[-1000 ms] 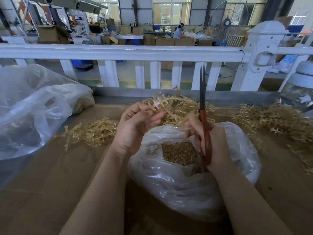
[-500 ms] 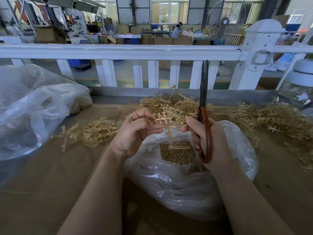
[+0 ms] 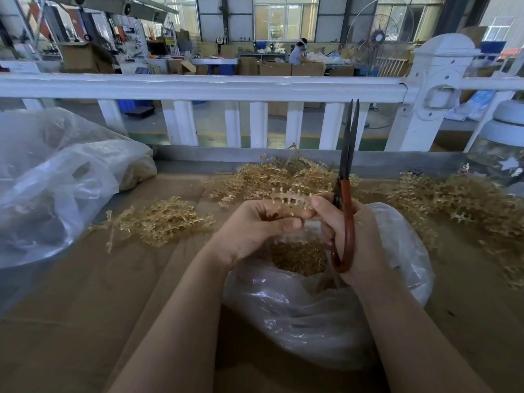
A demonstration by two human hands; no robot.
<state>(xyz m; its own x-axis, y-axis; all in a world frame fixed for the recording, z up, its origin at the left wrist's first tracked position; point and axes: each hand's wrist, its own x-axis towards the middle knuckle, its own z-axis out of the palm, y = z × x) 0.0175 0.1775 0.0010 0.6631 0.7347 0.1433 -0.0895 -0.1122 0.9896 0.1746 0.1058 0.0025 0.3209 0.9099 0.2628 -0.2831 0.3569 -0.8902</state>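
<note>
Over the open mouth of the clear plastic bag (image 3: 312,321), a person's left hand (image 3: 255,225) and right hand (image 3: 354,231) pinch opposite ends of a toothed gold plastic strip (image 3: 289,198), apparently so that loosened bits drop inside, the right also clasping scissors (image 3: 346,194), blades parked upward.

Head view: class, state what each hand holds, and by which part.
The left hand pinches the toothed plastic strip at its left end. The right hand pinches its right end and grips the scissors by the red handle loop.
</note>
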